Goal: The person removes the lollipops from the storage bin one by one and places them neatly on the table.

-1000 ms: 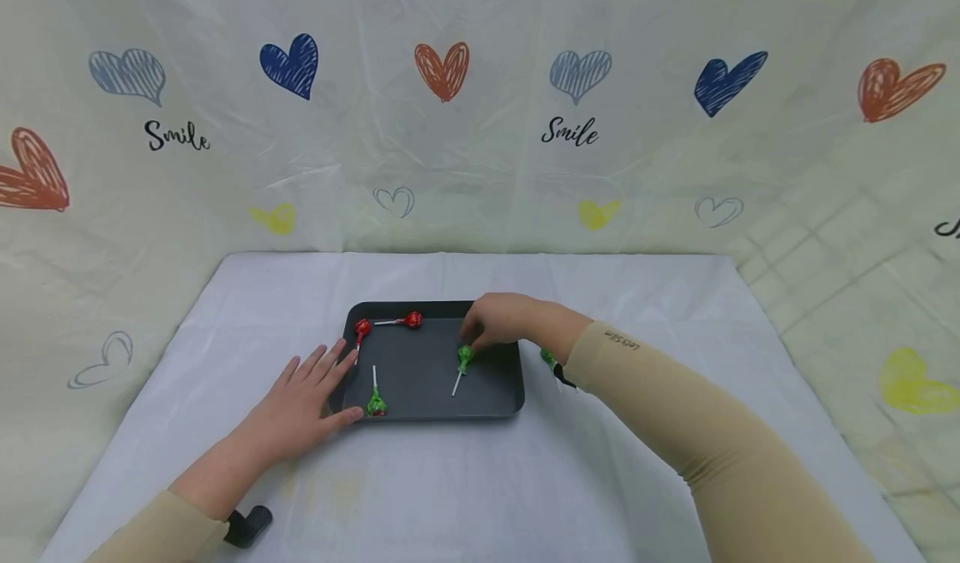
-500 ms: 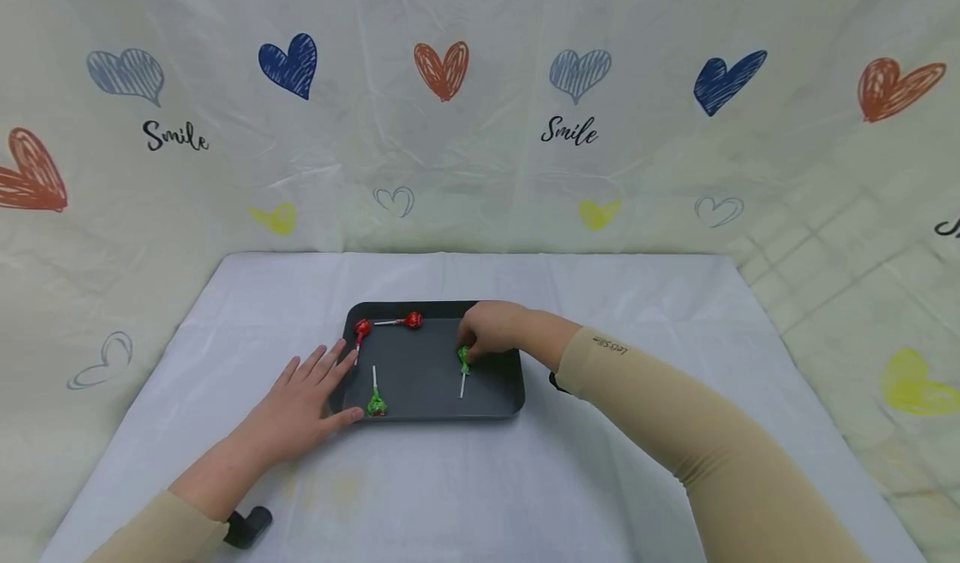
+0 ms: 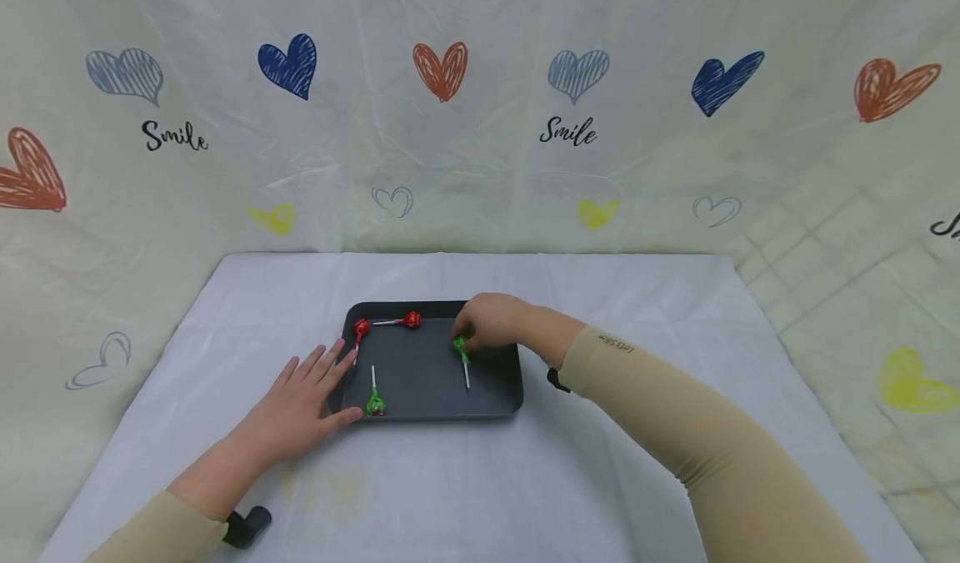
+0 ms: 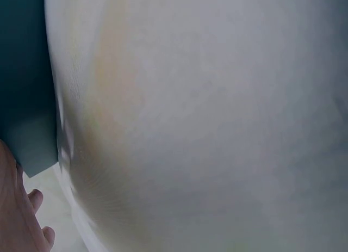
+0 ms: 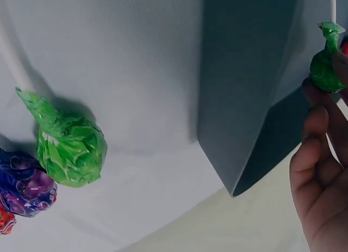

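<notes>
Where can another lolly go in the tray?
The tray is bare in the middle, between the front green lollipop and the held green lollipop, and at its near right corner. The left end's crowded: two red lollipops, with the left hand alongside.

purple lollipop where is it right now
The purple lollipop is at the right wrist view's lower left, outside the tray, between a green lollipop and a red one.

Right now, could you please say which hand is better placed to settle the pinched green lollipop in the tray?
Probably the right hand: it pinches that green lollipop over the tray, while the left hand lies spread at the tray's left edge, farther away.
</notes>
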`<state>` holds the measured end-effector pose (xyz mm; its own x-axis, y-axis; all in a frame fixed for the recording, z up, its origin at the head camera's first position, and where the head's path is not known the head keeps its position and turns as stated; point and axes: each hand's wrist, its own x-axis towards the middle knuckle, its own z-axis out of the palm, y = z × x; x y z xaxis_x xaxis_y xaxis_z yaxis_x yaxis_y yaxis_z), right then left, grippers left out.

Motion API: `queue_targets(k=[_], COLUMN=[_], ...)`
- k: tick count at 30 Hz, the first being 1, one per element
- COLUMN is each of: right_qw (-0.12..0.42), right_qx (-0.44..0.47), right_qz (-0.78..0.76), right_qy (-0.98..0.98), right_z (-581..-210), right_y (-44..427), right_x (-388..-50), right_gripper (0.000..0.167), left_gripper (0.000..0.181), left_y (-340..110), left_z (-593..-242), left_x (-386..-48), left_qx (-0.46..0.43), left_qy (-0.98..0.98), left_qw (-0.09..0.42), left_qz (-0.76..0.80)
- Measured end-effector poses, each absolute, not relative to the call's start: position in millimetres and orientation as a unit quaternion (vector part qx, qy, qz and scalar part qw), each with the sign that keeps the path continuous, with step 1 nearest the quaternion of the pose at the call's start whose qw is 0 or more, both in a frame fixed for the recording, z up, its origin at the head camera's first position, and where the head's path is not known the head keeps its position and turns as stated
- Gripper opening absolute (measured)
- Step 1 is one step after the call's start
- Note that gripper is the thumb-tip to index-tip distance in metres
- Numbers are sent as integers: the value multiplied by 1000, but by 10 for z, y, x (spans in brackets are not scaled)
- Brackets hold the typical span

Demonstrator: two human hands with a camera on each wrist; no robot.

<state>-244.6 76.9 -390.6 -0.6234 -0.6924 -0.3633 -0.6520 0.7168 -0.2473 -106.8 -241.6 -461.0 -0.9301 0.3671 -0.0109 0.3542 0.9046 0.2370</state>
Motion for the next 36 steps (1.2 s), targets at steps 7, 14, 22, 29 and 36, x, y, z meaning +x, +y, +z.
queue_targets(k=[7,14,22,29,36], right_qw=[201,162,139,148,167], right_qx=[-357,-358,-319,-276,-243], right_qz=[-66,-95,-118,-130,-125], right_qy=[910,914,930,941,947], right_z=[-3751,-3635,-3585,-3643,-3764], right_y=[871,1129,1580,2034,2507], right_x=[-2449,-2462,-2434,-2356,-2281], right_gripper=[31,31,30,28,28], left_gripper=[94,95,98,96,95], left_y=[-2402,-2400,-2402,-2397,-2405], left_z=[-4589,-4589,-4563,-4539,-4554], left_x=[-1076,-1086,-1071,-1065,-1071], left_qx=[181,175,177,177,181], left_qy=[975,978,978,978,977], left_qw=[32,40,49,50,46], left_qz=[120,110,102,102,102])
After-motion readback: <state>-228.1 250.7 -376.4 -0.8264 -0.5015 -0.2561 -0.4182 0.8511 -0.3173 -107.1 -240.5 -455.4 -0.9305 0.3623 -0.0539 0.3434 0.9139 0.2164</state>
